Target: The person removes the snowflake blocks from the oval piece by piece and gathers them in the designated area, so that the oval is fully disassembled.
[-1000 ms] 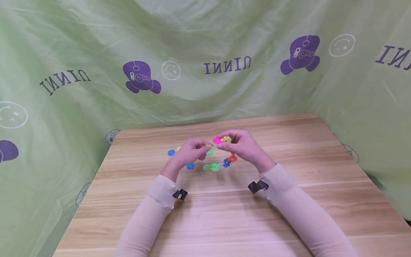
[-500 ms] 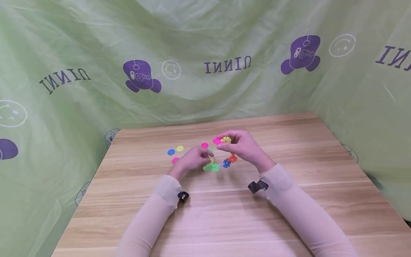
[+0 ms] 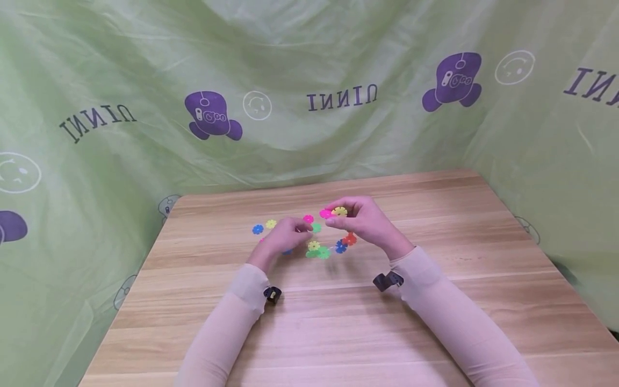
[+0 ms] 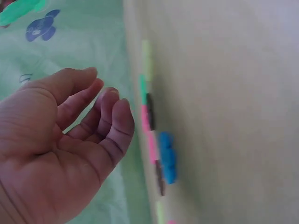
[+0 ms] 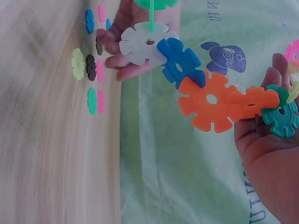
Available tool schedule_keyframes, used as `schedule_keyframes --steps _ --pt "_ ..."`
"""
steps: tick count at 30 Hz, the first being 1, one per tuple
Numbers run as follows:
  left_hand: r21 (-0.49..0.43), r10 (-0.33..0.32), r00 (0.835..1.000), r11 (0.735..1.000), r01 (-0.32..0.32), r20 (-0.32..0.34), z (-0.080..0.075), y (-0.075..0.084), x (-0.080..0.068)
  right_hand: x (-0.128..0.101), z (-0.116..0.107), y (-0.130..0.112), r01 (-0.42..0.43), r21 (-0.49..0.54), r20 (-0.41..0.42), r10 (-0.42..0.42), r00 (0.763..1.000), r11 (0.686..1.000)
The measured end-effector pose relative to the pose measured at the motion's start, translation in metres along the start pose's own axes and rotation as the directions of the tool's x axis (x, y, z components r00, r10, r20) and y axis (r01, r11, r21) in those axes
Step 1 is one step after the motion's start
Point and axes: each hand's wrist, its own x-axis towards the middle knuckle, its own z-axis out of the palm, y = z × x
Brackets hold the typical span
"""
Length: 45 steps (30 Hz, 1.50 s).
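Note:
My right hand (image 3: 338,216) is raised above the wooden table (image 3: 435,301) and pinches a chain of plastic snowflake discs. At its top are a pink disc (image 3: 326,213) and a yellow disc (image 3: 340,211). The chain hangs down through orange (image 5: 210,100), blue (image 5: 182,60) and white discs (image 5: 147,44) to green ones (image 3: 323,252) near the tabletop. My left hand (image 3: 301,230) hovers low over loose discs. Its fingers (image 4: 112,100) are loosely curled and hold nothing. A loose pink disc (image 3: 308,219) and a green one (image 3: 316,228) lie just beyond them.
More loose discs lie on the table to the left: a blue one (image 3: 258,229) and a yellow one (image 3: 271,223). A green printed cloth (image 3: 309,97) hangs behind and on both sides of the table.
My left hand has come down from beside the right hand, dipped to the green discs at the chain's end, and now hovers empty over the loose discs. The right hand has stayed put.

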Motion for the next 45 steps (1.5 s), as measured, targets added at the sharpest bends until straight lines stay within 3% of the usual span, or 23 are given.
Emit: schedule_keyframes --steps 7,12,19,28,35,38,45 --pt "-0.140 0.084 0.996 0.986 -0.089 -0.042 -0.019 0.024 -0.013 0.001 0.002 -0.001 -0.012 0.001 -0.006 0.012 1.000 1.000" --pt "-0.144 0.210 0.971 0.963 -0.226 -0.117 -0.029 0.054 -0.031 0.002 0.004 -0.004 -0.011 0.007 0.008 0.011 1.000 1.000" --pt "-0.219 0.367 0.930 0.905 -0.365 -0.034 -0.034 0.081 -0.048 0.000 0.003 -0.007 -0.010 0.001 -0.006 0.010 1.000 1.000" --pt "-0.237 0.436 0.896 0.865 -0.443 -0.084 -0.028 0.087 -0.052 0.000 0.003 -0.002 0.035 0.021 -0.012 -0.035 0.999 0.999" --pt "-0.283 0.472 0.849 0.802 -0.526 -0.239 -0.032 0.087 -0.054 0.000 0.002 -0.002 0.039 0.016 -0.030 -0.039 0.999 0.999" --pt "-0.311 0.457 0.847 0.791 -0.526 -0.271 -0.034 0.085 -0.054 0.001 0.002 -0.004 0.045 0.017 -0.042 -0.045 0.998 0.999" --pt "-0.288 0.469 0.848 0.800 -0.526 -0.246 -0.031 0.082 -0.050 0.002 0.002 -0.006 0.044 -0.016 -0.063 -0.045 0.997 0.999"
